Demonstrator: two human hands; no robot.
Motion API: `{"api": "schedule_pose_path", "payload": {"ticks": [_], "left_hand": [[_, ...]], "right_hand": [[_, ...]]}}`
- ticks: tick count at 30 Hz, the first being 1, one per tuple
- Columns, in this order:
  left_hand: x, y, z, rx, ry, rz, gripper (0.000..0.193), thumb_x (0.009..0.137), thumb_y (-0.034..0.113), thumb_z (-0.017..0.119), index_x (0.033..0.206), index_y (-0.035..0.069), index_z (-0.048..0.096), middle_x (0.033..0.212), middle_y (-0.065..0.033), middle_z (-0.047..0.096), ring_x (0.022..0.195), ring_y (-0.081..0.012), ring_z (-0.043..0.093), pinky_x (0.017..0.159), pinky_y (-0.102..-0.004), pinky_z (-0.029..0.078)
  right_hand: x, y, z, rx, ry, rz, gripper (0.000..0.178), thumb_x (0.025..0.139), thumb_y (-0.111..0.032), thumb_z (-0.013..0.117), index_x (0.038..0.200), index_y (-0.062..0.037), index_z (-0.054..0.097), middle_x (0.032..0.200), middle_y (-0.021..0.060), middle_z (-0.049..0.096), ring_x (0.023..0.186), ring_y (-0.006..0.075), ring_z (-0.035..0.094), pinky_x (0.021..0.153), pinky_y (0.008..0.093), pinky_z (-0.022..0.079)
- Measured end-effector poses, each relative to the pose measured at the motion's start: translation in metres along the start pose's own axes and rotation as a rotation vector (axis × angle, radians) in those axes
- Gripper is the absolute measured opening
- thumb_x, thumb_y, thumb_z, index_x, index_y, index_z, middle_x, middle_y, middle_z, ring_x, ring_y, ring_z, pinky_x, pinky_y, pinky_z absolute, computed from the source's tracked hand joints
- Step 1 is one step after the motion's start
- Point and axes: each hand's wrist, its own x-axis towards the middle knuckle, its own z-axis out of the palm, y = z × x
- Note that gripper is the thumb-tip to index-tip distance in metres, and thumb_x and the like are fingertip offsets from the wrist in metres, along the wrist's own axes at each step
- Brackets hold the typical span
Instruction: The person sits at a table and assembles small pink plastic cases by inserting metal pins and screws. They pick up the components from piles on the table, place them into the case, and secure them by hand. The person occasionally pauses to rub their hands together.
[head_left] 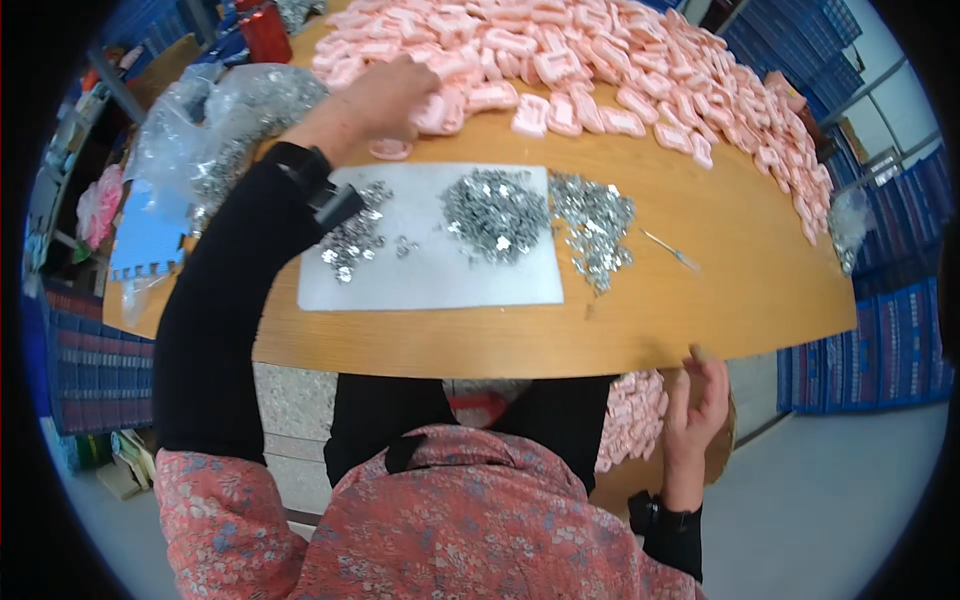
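Note:
My left hand reaches far across the wooden table and rests, fingers curled, on the near edge of a large heap of pink plastic parts; whether it grips one is hidden. One pink part lies just below that hand. My right hand hangs below the table's near edge with fingers spread and nothing in it, beside a box of pink parts. A white sheet lies in front of me with piles of small silver metal pieces.
More silver pieces spill off the sheet's right side, and a thin metal tool lies further right. Clear plastic bags of metal pieces sit at the left. Blue stacked crates stand on the right and far side.

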Motion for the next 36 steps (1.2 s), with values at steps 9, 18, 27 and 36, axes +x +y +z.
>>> {"api": "schedule_pose_path", "payload": {"ticks": [9,18,27,36], "left_hand": [[-0.077,0.007,-0.042,-0.868,0.183,-0.391,0.054,0.08,0.026,0.077,0.125,0.001,0.058,0.105,-0.005,0.065,0.094,-0.0132,0.062,0.084,-0.0293,0.05],[-0.179,0.108,-0.031,-1.942,0.097,-0.44,0.053,0.087,0.022,0.072,0.132,0.001,0.051,0.096,-0.0125,0.067,0.086,-0.0201,0.067,0.076,-0.032,0.055],[-0.178,0.206,-0.024,-2.265,-0.128,-0.71,0.056,0.092,0.014,0.067,0.141,0.001,0.043,0.093,-0.0124,0.065,0.085,-0.0224,0.069,0.077,-0.0397,0.061],[-0.153,0.236,-0.013,-2.259,-0.228,-0.651,0.044,0.09,0.009,0.071,0.131,-0.001,0.056,0.096,-0.0064,0.067,0.086,-0.0149,0.067,0.077,-0.0307,0.058]], "right_hand": [[0.044,-0.011,0.044,-0.001,-0.25,-0.062,0.018,0.083,0.0,0.069,0.1,0.001,0.063,0.094,0.0154,0.065,0.083,0.0296,0.066,0.077,0.0356,0.053],[0.052,-0.01,0.079,0.189,-0.357,0.099,0.019,0.08,0.002,0.067,0.098,-0.0019,0.062,0.089,0.0131,0.064,0.082,0.029,0.065,0.074,0.0375,0.053],[0.065,-0.009,0.089,0.014,-0.436,-0.29,0.019,0.084,0.002,0.07,0.1,-0.0046,0.064,0.09,0.0074,0.066,0.079,0.0194,0.065,0.069,0.0297,0.052],[0.069,-0.063,0.085,0.379,-0.572,-0.019,0.02,0.086,-0.003,0.071,0.104,-0.0031,0.061,0.083,0.0096,0.064,0.077,0.0218,0.068,0.069,0.0325,0.054]]}}
